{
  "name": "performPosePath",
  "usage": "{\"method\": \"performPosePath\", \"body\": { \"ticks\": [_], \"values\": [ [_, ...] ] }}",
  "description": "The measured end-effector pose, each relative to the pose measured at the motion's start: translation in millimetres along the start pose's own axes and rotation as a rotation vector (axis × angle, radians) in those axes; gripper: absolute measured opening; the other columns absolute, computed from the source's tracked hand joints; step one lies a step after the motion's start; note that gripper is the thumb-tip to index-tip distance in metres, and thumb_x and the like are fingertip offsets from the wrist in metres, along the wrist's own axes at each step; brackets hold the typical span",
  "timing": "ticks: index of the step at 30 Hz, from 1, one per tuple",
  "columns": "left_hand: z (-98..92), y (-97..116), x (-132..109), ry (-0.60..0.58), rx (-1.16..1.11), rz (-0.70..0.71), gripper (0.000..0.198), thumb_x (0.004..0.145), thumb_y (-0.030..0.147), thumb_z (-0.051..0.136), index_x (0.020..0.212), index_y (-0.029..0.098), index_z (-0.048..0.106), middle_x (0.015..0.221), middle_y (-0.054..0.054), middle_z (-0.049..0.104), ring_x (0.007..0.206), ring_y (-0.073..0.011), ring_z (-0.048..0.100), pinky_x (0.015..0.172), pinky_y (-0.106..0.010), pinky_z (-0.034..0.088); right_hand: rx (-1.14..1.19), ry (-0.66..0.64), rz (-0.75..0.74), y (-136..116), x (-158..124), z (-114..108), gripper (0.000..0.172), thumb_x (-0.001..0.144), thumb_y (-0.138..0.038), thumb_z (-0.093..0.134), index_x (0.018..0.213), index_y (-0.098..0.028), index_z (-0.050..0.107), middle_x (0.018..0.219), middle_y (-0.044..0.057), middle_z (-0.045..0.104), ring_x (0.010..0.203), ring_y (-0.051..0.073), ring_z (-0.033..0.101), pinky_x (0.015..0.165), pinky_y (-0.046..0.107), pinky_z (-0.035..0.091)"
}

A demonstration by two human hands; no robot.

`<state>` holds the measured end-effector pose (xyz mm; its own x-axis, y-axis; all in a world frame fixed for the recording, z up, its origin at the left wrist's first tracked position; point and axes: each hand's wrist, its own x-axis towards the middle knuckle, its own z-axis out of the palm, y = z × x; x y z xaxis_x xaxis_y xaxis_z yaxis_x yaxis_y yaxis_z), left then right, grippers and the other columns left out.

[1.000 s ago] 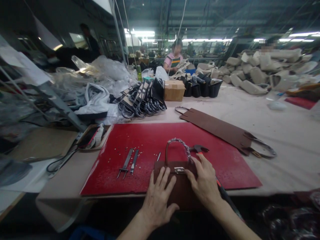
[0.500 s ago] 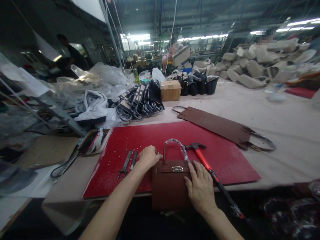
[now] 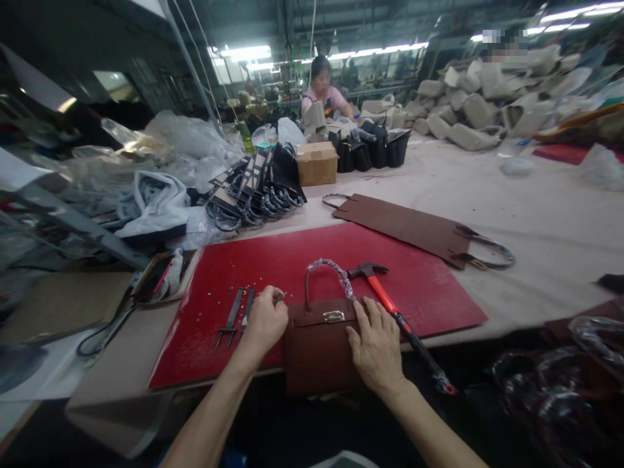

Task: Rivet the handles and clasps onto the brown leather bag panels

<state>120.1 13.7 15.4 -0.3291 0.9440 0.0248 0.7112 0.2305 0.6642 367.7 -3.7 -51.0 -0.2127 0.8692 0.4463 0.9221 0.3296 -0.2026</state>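
A small brown leather handbag (image 3: 316, 348) with a wrapped handle and a metal clasp lies at the front edge of a red mat (image 3: 302, 273). My right hand (image 3: 376, 348) rests flat on the bag's right side, fingers spread. To the left of the bag, my left hand (image 3: 266, 320) is closed in a pinch on something small that I cannot make out. It sits right beside two metal punch tools (image 3: 236, 315) on the mat. A hammer (image 3: 390, 309) with a red and black handle lies just right of my right hand.
Flat brown leather panels with handles (image 3: 414, 227) lie behind the mat. Black bag parts (image 3: 258, 188), a cardboard box (image 3: 316, 162) and plastic wrap fill the far left. A seated person works at the far end. Beige bags (image 3: 478, 110) are piled at the back right.
My left hand left the bag's front, reached to the mat left of the bag and closed in a pinch. The hammer came into full view. My view shifted right and down.
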Motion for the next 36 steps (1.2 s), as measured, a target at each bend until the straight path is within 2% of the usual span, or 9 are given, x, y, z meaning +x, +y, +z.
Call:
{"method": "performPosePath", "body": {
  "ticks": [3, 6, 10, 15, 19, 23, 26, 31, 36],
  "values": [
    [8.1, 14, -7, -0.073, 0.005, -0.047, 0.021, 0.084, 0.037, 0.063, 0.086, 0.016, 0.064, 0.079, -0.005, 0.069, 0.075, -0.0191, 0.065, 0.068, -0.027, 0.046, -0.005, 0.012, -0.002, -1, 0, 1, 0.046, 0.097, -0.034, 0.043, 0.138, -0.013, 0.051, 0.144, 0.018, 0.048, 0.130, 0.035, 0.043, 0.107, 0.054, 0.036],
    [15.5, 32, -1, -0.058, 0.174, 0.011, 0.035, 0.081, 0.050, 0.068, 0.089, 0.016, 0.068, 0.092, -0.010, 0.071, 0.088, -0.0242, 0.067, 0.075, -0.030, 0.046, 0.021, 0.029, -0.021, -5, -1, 4, 0.047, 0.098, -0.033, 0.044, 0.139, -0.013, 0.050, 0.145, 0.018, 0.046, 0.131, 0.036, 0.041, 0.108, 0.055, 0.036],
    [22.1, 38, 16, -0.142, 0.324, -0.004, 0.024, 0.087, 0.036, 0.063, 0.087, 0.013, 0.070, 0.092, -0.015, 0.071, 0.090, -0.0261, 0.068, 0.074, -0.031, 0.045, 0.090, 0.057, -0.015, -17, 2, 7, 0.049, 0.096, -0.030, 0.045, 0.143, -0.017, 0.046, 0.146, 0.016, 0.045, 0.136, 0.036, 0.036, 0.108, 0.056, 0.038],
    [24.5, 30, 33, -0.119, 0.284, -0.013, 0.027, 0.093, 0.035, 0.055, 0.092, 0.012, 0.070, 0.094, -0.015, 0.072, 0.092, -0.0243, 0.068, 0.074, -0.030, 0.044, 0.121, 0.017, -0.050, -19, 14, 7, 0.051, 0.095, -0.033, 0.046, 0.143, -0.015, 0.047, 0.149, 0.017, 0.043, 0.138, 0.036, 0.034, 0.110, 0.056, 0.036],
    [30.2, 20, 25, -0.113, 0.260, -0.031, 0.023, 0.089, 0.034, 0.061, 0.088, 0.012, 0.069, 0.089, -0.014, 0.072, 0.087, -0.0242, 0.068, 0.071, -0.029, 0.042, 0.065, -0.072, -0.072, -14, 15, 7, 0.047, 0.095, -0.034, 0.048, 0.137, -0.014, 0.054, 0.145, 0.015, 0.049, 0.133, 0.037, 0.041, 0.109, 0.057, 0.036],
    [37.4, 11, 13, -0.072, 0.225, -0.020, 0.024, 0.095, 0.034, 0.056, 0.092, 0.013, 0.067, 0.093, -0.013, 0.071, 0.088, -0.0218, 0.066, 0.073, -0.028, 0.042, 0.043, -0.046, -0.095, -17, 8, 5, 0.044, 0.096, -0.031, 0.045, 0.136, -0.015, 0.054, 0.146, 0.014, 0.049, 0.136, 0.036, 0.038, 0.110, 0.057, 0.033],
    [40.0, 12, 19, -0.082, 0.195, -0.011, 0.025, 0.094, 0.034, 0.056, 0.086, 0.014, 0.067, 0.088, -0.012, 0.071, 0.084, -0.0211, 0.066, 0.071, -0.028, 0.041, 0.059, -0.022, -0.061, -20, 6, 4, 0.048, 0.096, -0.032, 0.045, 0.139, -0.013, 0.050, 0.148, 0.016, 0.046, 0.138, 0.037, 0.035, 0.110, 0.057, 0.033],
    [41.7, 18, 32, -0.072, 0.167, -0.020, 0.021, 0.090, 0.032, 0.061, 0.085, 0.013, 0.068, 0.085, -0.014, 0.071, 0.083, -0.0238, 0.066, 0.070, -0.029, 0.040, 0.113, -0.058, -0.152, -15, 8, -2, 0.067, 0.088, -0.049, 0.058, 0.144, -0.016, 0.046, 0.151, 0.016, 0.041, 0.143, 0.040, 0.026, 0.112, 0.061, 0.028],
    [40.4, 17, 27, -0.056, 0.138, 0.022, 0.017, 0.091, 0.029, 0.062, 0.093, 0.013, 0.066, 0.089, -0.011, 0.071, 0.084, -0.0210, 0.065, 0.072, -0.027, 0.041, 0.163, -0.243, -0.356, -20, 13, -9, 0.115, 0.063, -0.074, 0.071, 0.149, -0.007, 0.036, 0.154, 0.023, 0.036, 0.144, 0.043, 0.024, 0.117, 0.065, 0.014]
  ]
}}
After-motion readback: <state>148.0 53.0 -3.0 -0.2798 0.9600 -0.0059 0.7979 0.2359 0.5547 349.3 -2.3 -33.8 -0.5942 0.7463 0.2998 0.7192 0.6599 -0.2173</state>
